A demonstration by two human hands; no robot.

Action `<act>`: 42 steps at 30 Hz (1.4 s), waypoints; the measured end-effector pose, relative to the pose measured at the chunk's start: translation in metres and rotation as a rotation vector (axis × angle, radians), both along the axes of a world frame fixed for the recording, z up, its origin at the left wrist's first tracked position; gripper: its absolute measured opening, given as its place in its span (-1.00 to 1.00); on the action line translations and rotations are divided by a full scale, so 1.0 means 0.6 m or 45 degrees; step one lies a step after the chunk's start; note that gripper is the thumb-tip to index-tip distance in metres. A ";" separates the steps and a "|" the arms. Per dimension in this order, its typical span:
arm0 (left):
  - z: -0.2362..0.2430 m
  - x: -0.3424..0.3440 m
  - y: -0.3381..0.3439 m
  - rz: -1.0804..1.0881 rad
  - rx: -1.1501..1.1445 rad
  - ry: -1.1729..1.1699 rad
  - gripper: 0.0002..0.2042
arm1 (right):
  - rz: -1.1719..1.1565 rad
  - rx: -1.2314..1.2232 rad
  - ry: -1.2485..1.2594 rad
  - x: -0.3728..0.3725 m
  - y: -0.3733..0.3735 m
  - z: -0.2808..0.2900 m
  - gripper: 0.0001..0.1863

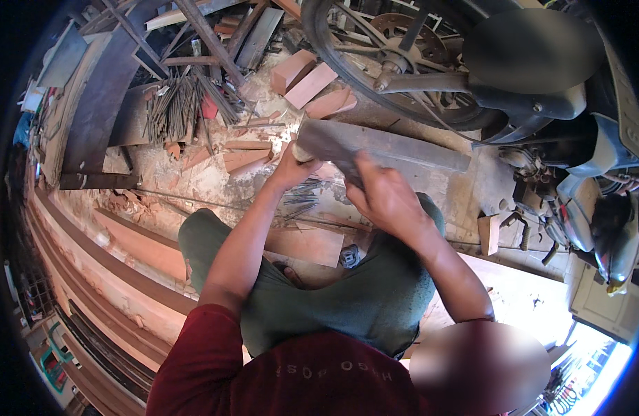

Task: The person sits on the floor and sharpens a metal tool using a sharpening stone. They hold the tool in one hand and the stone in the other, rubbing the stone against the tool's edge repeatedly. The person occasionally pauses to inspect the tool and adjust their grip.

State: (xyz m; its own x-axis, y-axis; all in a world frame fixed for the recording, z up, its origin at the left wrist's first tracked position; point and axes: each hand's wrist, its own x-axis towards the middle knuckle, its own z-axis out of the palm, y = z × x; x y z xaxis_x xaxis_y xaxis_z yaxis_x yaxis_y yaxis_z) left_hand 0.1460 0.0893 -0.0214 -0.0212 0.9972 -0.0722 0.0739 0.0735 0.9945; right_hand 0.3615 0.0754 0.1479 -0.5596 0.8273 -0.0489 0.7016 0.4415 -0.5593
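My right hand (389,197) is closed round a dark, flat, paddle-like tool (328,147), smeared by motion. The tool's broad end lies close to a pale, round-ended piece (303,152) in my left hand (294,169). My left fingers are wrapped round that piece; its kind and its lower part are hidden, and I cannot tell whether the tool touches it. Just beyond both hands a long grey block (410,147) slants away to the right. Several thin metal tools (302,197) lie on the floor between my knees.
Reddish wood blocks (312,84) and offcuts (246,156) litter the floor ahead. A bundle of thin rods (177,111) rests at the far left. A motorcycle wheel (392,59) stands at the far right. Long wooden beams (118,260) run along my left; a plank (305,244) lies between my legs.
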 end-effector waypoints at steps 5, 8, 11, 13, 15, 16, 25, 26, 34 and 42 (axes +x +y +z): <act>-0.011 -0.014 0.008 -0.067 -0.122 0.164 -0.57 | -0.059 -0.091 0.028 -0.004 0.021 0.010 -0.59; -0.015 -0.023 0.013 -0.207 -0.228 0.242 -0.61 | -0.158 -0.094 0.430 -0.021 0.002 0.059 -0.58; -0.029 -0.010 0.007 -0.040 -0.037 0.105 -0.65 | -0.113 -0.085 0.248 -0.025 0.001 0.050 -0.57; -0.067 -0.016 0.009 -0.022 0.026 0.159 -0.68 | -0.034 -0.060 0.059 -0.020 0.008 0.003 -0.57; -0.032 0.012 0.007 -0.080 0.081 0.165 -0.70 | -0.026 -0.103 -0.110 -0.004 0.026 -0.013 -0.55; -0.020 0.016 -0.003 -0.089 0.098 0.174 -0.71 | -0.036 -0.135 -0.073 0.001 0.032 -0.008 -0.55; -0.010 -0.040 0.027 0.087 0.085 -0.785 -0.87 | -0.204 -0.713 -0.229 0.180 0.116 -0.076 -0.51; 0.006 -0.037 0.037 0.120 0.092 -0.997 -0.88 | -0.105 -0.577 -0.267 0.226 0.121 -0.141 -0.50; 0.088 -0.052 0.016 0.108 0.073 -1.492 -0.91 | -0.232 -0.498 -0.109 0.395 -0.007 -0.450 -0.57; 0.127 -0.038 0.022 0.048 0.251 -1.417 -0.88 | -0.247 -0.670 -0.021 0.231 0.121 -0.177 -0.45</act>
State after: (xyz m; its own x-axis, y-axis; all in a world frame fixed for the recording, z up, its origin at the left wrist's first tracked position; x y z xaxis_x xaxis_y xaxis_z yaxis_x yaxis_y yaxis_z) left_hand 0.1233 0.1023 0.0550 -0.0735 0.9934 0.0886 -0.8591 -0.1082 0.5002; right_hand 0.4999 0.1483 0.0419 -0.3955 0.7766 -0.4905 0.7525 -0.0323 -0.6578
